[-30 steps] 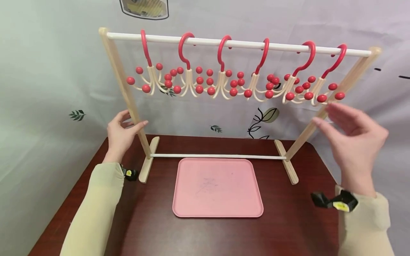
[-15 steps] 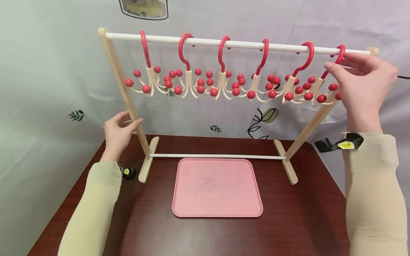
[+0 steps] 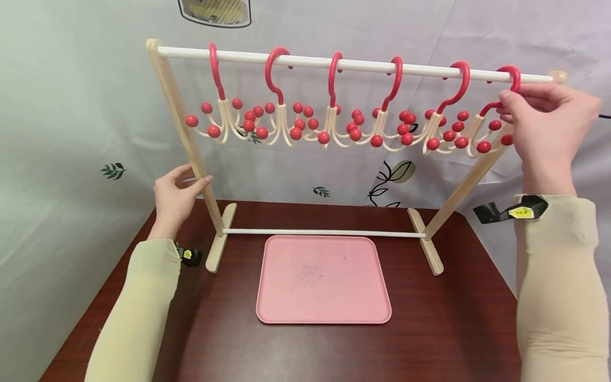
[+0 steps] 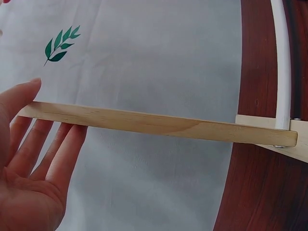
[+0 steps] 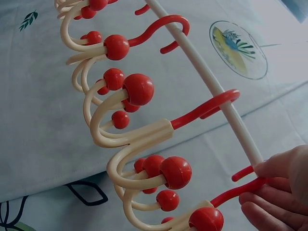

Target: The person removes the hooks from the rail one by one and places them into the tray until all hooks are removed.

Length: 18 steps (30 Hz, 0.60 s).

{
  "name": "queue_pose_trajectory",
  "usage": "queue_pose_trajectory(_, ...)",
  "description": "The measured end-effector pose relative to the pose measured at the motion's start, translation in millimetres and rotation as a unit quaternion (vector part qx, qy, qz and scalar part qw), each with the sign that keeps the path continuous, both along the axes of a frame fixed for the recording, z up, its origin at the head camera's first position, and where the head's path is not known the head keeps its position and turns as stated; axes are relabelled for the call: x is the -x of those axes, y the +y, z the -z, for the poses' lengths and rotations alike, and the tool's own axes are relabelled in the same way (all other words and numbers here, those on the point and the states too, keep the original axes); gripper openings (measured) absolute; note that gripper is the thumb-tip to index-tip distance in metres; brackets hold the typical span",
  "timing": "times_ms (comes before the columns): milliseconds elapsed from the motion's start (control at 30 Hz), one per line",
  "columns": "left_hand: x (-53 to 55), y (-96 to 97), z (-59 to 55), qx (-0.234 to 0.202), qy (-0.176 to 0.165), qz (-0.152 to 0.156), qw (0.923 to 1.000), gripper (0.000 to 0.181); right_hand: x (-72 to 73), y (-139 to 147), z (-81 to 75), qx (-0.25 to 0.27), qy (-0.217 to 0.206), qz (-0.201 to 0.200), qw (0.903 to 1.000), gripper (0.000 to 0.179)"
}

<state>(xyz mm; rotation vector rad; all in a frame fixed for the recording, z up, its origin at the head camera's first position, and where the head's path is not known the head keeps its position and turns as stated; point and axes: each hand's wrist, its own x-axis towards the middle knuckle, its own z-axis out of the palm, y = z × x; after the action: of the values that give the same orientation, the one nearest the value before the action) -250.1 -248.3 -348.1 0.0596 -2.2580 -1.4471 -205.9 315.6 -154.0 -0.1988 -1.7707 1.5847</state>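
My left hand (image 3: 174,196) holds the left wooden post (image 3: 177,109) of a white-and-wood rack between thumb and fingers. In the left wrist view, the thumb of that hand (image 4: 36,187) lies across one edge of the post (image 4: 159,124), with the fingertips against the other. Up on the right, my right hand (image 3: 549,124) pinches the red hook of the rightmost multi-arm hanger (image 3: 474,130). This hook (image 5: 236,193) still loops over the white rail (image 5: 207,72) in the right wrist view, close by the thumb. Several cream hangers with red ball tips hang along the rail.
A pink tray (image 3: 324,278) lies on the dark red-brown table (image 3: 334,353), just in front of the rack's lower white bar (image 3: 315,232). Wooden feet (image 3: 426,241) support the rack at both sides. Patterned pale cloth (image 3: 267,175) hangs behind.
My right hand has risen from beside the right post to the rightmost hanger and taken hold of its hook, which has turned slightly. The left hand stays at its post.
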Motion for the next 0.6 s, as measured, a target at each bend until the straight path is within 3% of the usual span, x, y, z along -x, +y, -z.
queue_pose_trajectory(433,9.0,-2.0,1.9,-0.003,-0.002,0.019,0.9998,0.051,-19.6,-4,-11.9,0.060,0.055,-0.003,0.9967,0.042)
queue_pose_trajectory(600,12.1,-1.6,2.4,-0.005,-0.004,0.027,0.9996,0.051,-26.3,-1,-16.1,0.051,0.045,0.023,0.9974,0.042)
